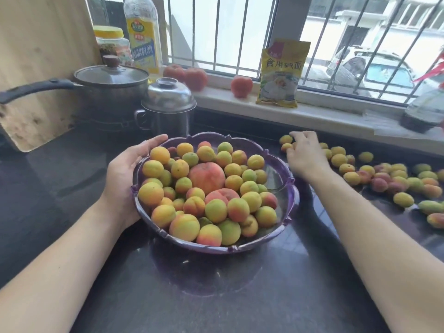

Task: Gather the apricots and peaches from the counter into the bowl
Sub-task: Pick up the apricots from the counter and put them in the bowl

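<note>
The dark tabletop [72,179] carries a purple scalloped bowl [292,195] at centre, heaped with small yellow-orange apricots [216,210] around two larger pink peaches [207,177].

Both forearms reach in from the bottom edge. The left hand [127,179] lies against the bowl's left wall, palm toward it, its fingers nearly straight and following the rim toward the far side; it cups the bowl without curling round it. The right hand [305,155] is stretched past the bowl's right rim, back of the hand up, fingers bent down to the tabletop. Its fingertips touch two loose apricots [286,143] just left of it (whether it pinches one or merely touches them cannot be told).

To the right of that hand, more fruit [394,179] lies scattered across the tabletop toward the right edge, well apart from the bowl.

Behind the bowl stand a lidded pan [110,80] and a steel lidded mug [168,106]. On the windowsill [216,94] sit three red tomatoes [241,86] and a yellow packet [281,75].
</note>
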Tool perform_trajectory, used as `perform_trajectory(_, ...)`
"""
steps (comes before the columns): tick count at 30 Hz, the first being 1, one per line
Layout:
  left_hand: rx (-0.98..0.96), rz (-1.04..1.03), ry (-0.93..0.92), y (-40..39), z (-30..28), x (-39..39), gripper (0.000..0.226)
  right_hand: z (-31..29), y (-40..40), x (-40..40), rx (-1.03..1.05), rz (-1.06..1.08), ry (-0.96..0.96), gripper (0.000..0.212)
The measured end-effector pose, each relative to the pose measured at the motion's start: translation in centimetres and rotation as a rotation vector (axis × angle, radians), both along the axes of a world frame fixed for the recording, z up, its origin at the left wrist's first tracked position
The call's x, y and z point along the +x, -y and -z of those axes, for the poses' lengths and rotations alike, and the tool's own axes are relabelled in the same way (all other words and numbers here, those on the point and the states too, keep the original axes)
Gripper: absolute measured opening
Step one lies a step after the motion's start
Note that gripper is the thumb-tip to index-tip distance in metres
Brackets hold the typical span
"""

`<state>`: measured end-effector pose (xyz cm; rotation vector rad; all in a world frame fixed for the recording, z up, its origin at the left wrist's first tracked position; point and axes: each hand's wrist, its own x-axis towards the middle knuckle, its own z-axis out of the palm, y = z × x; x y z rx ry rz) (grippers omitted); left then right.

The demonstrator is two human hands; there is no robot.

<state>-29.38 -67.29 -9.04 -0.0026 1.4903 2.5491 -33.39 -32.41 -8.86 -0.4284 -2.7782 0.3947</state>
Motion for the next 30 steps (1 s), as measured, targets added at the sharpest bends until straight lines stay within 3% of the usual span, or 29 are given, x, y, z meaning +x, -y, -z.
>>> perform_trajectory(2,-0.020,-0.004,-0.011,-0.1,0.1,-0.1,0.046,2.2,0.0,-1.8,0.128,0.011,0.056,0.048)
perform_trajectory(7,-0.042,0.001,-0.014,0.1,0.3,-0.4,0.046,3.3,-0.2,-2.8,0.160,0.049,-0.116,0.024)
perform_trajectory(19,-0.042,0.048,-0.002,0.1,0.3,-0.3,0.042,3.6,-0.3,-2.1,-0.013,-0.090,-0.278,0.028)
perform_trajectory(21,-0.050,0.062,-0.008,-0.1,0.3,-0.1,0.048,3.1,-0.3,-1.7,-0.155,-0.117,-0.312,0.030)
perform_trajectory(26,-0.116,0.092,-0.037,-0.4,0.5,0.0,0.058,-1.1,0.2,2.1,-0.840,-0.168,-0.275,0.027)
perform_trajectory(30,-0.118,0.093,-0.061,-0.3,0.4,0.2,0.063,-5.3,1.2,6.9,-1.082,-0.357,-0.231,0.025)
